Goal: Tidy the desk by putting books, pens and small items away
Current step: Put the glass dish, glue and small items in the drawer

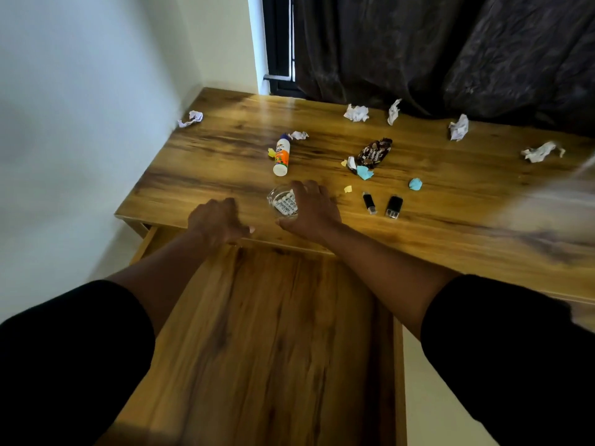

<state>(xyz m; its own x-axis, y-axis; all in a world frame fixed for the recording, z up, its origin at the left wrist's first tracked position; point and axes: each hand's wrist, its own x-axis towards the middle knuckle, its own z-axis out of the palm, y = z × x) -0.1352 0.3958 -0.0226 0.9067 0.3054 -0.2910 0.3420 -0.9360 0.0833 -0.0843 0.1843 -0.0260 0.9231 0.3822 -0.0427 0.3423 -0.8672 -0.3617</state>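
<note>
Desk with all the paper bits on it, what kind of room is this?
Probably a bedroom or a study corner at home. A wooden desk stands in a corner by a plain wall, a dark curtain hangs behind it, and a glue bottle lies among crumpled paper.

Both arms reach forward, bare from the elbows down, with black sleeves higher up. The left hand (pixel 216 222) rests at the front edge of the desk, knuckles up and fingers bent; it is too blurry to see if it holds anything. The right hand (pixel 314 211) lies further in, fingers curled round something small and clear.
</note>
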